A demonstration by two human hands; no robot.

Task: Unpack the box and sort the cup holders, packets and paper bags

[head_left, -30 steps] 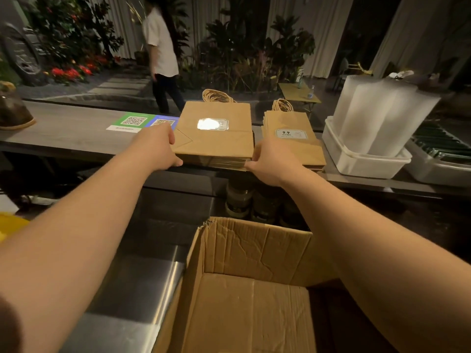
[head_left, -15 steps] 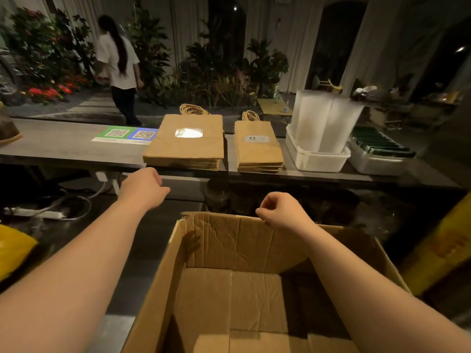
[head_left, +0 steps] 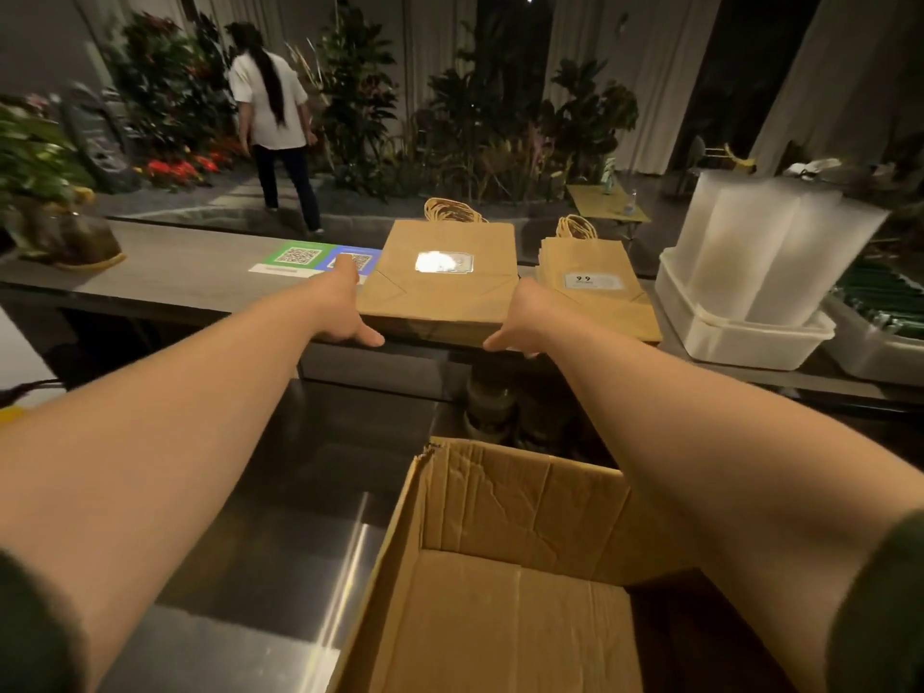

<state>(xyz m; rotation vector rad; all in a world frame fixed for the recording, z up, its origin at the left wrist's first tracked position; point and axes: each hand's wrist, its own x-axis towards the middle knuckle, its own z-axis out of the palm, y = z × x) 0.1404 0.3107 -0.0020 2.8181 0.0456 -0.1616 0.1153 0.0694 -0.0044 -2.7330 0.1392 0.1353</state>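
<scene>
A stack of large brown paper bags with twine handles lies flat on the grey counter. My left hand presses against its left side, fingers straight along the edge and thumb at the front corner. My right hand presses the right side the same way, in the gap to a smaller stack of brown paper bags bearing a "99" label. Below my arms stands the open cardboard box; the part of its inside that I see is bare.
A white tub holding frosted wrapped cup stacks sits right of the bags, then a bin of green packets. QR code signs lie on the counter's left. A steel surface lies beside the box. A person walks beyond the counter.
Half a second ago both hands hung curled above the box, away from the counter. They have reached forward again and now flank the large bag stack. The person beyond has walked on.
</scene>
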